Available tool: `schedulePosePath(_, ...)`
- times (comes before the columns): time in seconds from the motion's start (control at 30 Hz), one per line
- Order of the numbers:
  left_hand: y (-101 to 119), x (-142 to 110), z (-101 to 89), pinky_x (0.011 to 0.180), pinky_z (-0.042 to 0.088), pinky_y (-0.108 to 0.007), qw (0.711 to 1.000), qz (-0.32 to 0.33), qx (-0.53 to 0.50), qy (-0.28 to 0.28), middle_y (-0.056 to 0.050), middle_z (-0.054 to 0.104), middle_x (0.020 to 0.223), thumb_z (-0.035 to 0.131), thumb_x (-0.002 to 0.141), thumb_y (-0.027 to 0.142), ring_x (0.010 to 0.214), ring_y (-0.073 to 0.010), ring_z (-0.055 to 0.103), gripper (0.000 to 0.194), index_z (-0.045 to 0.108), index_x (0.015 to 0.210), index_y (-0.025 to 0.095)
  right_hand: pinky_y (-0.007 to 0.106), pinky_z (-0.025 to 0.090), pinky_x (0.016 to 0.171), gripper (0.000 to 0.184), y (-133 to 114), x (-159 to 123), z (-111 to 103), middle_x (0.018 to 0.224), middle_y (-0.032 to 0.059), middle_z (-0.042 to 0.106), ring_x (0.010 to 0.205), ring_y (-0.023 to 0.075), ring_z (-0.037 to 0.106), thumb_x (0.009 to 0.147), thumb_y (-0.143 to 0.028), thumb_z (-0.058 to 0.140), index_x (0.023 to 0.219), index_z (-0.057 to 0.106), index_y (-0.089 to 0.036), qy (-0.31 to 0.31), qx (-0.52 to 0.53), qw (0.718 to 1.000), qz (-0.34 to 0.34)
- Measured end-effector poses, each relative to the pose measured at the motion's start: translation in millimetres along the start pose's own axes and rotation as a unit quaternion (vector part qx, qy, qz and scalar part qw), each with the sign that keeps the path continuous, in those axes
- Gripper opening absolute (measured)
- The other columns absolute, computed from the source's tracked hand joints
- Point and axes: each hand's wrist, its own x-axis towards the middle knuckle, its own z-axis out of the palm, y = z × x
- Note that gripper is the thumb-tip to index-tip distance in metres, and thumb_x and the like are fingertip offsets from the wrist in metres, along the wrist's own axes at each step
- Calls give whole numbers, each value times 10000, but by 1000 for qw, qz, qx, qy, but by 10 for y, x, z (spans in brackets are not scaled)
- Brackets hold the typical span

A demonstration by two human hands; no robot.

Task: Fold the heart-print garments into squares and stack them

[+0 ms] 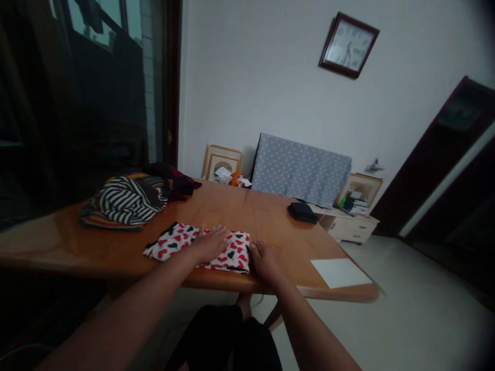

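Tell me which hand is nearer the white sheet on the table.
Right. The right hand is at the heart-print cloth's right edge, left of the white sheet. The left hand lies flat on the cloth, farther left.

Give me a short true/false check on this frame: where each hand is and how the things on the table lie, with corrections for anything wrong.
1. The left hand rests flat on the heart-print cloth. True.
2. A white sheet of paper lies on the wooden table, to the right of the right hand. True.
3. The right hand is holding the white sheet of paper. False: it is at the right end of the heart-print cloth, away from the paper.
4. A black-and-white striped garment lies on the left part of the wooden table. True.
5. The heart-print cloth is spread over the black-and-white striped garment. False: the two lie apart, with the cloth nearer the person.
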Motion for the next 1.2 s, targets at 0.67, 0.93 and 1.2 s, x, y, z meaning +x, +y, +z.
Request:
schedulePosePath(0.67,46,-141,69,1212,89,-602,1000,2,-22,-16,-87,273,1657,306,1023,499,1540,-271,207,597,361,1563,250,535,120,1231,595,-396,109,280,1649,90,274,1540,264,192,1048,-449,255,1576,346,-190,-91,-86,989,-74)
schedulePosePath(0.93,-587,-364,-391,1124,354,-393,978,-111,-17,174,-156,592,1407,394,990,420,1320,-269,522,502,581,1373,154,519,137,1238,613,-349,114,229,1644,77,290,1540,256,197,1047,-483,230,1560,383,-185,-103,-73,989,-75)
schedulePosePath(1.2,-1159,-709,-641,710,467,-322,917,-384,-26,100,-131,730,955,450,887,646,909,-284,673,530,703,933,184,503,114,1240,586,-815,136,243,1626,96,333,1529,262,234,1030,-466,319,1536,425,-193,-97,-124,974,-165)
